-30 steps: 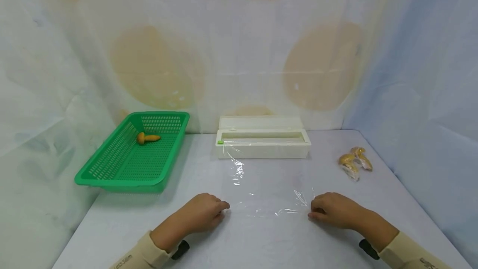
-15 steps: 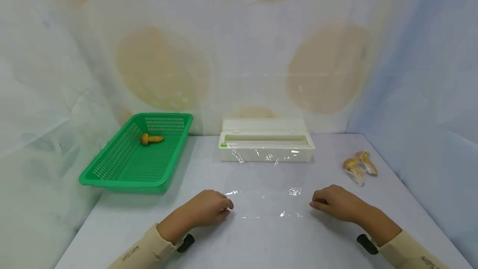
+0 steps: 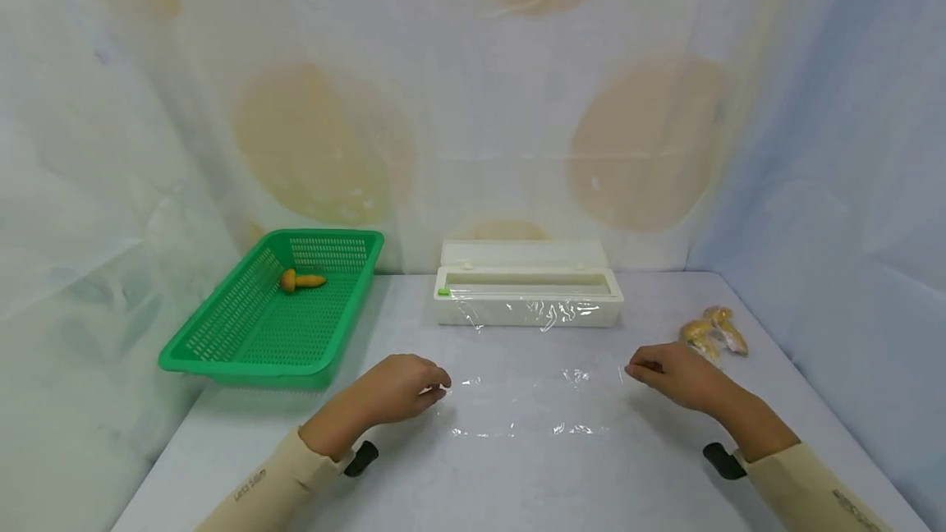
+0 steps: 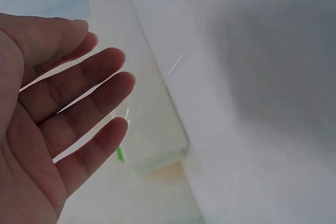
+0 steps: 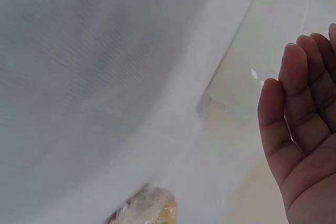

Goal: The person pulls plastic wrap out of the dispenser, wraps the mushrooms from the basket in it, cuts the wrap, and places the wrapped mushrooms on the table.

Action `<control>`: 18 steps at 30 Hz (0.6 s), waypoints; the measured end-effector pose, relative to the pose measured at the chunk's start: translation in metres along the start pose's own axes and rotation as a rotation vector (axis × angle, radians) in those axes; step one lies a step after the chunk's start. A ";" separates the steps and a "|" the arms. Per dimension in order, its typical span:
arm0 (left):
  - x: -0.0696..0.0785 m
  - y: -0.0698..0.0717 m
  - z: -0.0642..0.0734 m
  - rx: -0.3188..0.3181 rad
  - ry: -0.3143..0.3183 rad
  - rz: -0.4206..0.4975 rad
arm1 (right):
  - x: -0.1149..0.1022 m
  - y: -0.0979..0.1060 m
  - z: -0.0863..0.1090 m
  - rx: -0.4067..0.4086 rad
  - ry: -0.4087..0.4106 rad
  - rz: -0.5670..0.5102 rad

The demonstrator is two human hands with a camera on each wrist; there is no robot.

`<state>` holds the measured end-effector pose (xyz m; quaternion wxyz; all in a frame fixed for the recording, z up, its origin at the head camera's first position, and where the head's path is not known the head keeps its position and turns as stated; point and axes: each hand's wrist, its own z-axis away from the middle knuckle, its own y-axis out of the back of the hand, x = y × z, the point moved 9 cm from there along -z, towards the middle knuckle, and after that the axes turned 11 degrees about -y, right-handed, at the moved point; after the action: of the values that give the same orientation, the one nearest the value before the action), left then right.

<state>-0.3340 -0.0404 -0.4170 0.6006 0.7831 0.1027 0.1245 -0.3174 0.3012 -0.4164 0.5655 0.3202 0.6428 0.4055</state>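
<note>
A thin sheet of clear cling film (image 3: 517,401) lies on the white table, glinting along its near edge. It runs back to a white cling film dispenser (image 3: 528,312), whose lid is raised and which has a small green cutter tab at its left end. Beside the film's left edge hovers my left hand (image 3: 402,388), its thumb and forefinger slightly apart and its fingers loosely bent in the left wrist view. My right hand (image 3: 680,376) hovers by the right edge, fingers lightly bent; its thumb is hidden in the right wrist view. Neither hand visibly holds anything.
A green basket (image 3: 251,370) stands at the left with mushrooms (image 3: 301,280) inside. At the right lie film-wrapped mushrooms (image 3: 713,333), partly behind my right hand. Patterned sheeting (image 3: 488,105) walls in the back and both sides of the table.
Both hands have moved up and away from the film's near corners, slightly outward. The film has settled flatter on the table and over the dispenser's front. The head view has shifted a little.
</note>
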 end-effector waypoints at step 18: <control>-0.038 0.086 0.013 0.065 0.124 -0.047 | 0.052 0.018 -0.048 0.198 -0.213 -0.315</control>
<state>-0.3652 -0.0866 -0.3395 0.5700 0.7904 0.1618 0.1553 -0.3733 0.3474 -0.4237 0.6524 0.3106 0.6583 0.2110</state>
